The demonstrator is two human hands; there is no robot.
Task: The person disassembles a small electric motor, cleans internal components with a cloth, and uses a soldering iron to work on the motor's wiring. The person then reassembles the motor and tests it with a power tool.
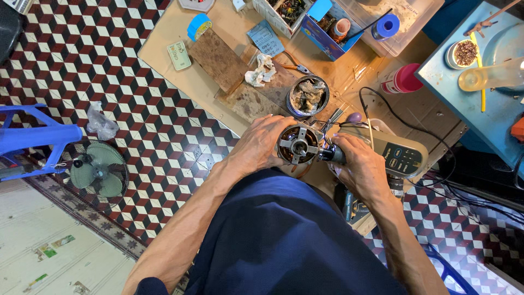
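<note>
While the left hand (262, 143) wraps its fingers around the side of a round fan motor (298, 144), the motor sits between both hands, just above the person's lap in dark blue cloth. Its open face, with a metal cross-shaped bracket and a shaft in the middle, points up toward the camera. That hand is curled closed about the motor's left rim, thumb and fingers touching the casing. The right hand (360, 166) is closed too, gripping a dark tool handle (333, 154) whose end meets the motor's right side; what kind of tool it is cannot be told. Just behind the right hand lies a beige control housing (401, 155) with dark buttons, and a black cable runs off from it. Beyond the motor, on the brown cardboard sheet (180, 33), stand a round tin (308, 95) stuffed with rags, a crumpled white rag (262, 70) and a wooden board (218, 59). A pale green fan (98, 173) lies well apart on the patterned floor tiles at the left.
</note>
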